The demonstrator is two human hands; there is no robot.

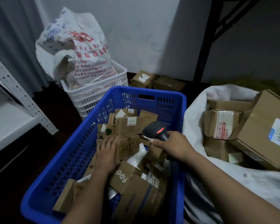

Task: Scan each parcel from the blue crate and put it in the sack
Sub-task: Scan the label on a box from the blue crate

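Observation:
A blue crate [81,152] in the middle holds several brown cardboard parcels. My left hand [106,153] lies flat, palm down, on a small brown parcel [128,146] inside the crate; I cannot tell whether the fingers grip it. My right hand [173,147] holds a black barcode scanner [155,130], its red light glowing, just above the parcels and right of my left hand. The white sack [217,178] lies open to the right of the crate, with several boxes inside, one a big box [263,131] with a barcode label.
A white crate [94,94] behind the blue one carries a stuffed white printed bag [74,46]. More brown boxes [157,81] sit on the dark floor by the wall. A white metal shelf [14,97] stands at left, a black frame [212,33] at back right.

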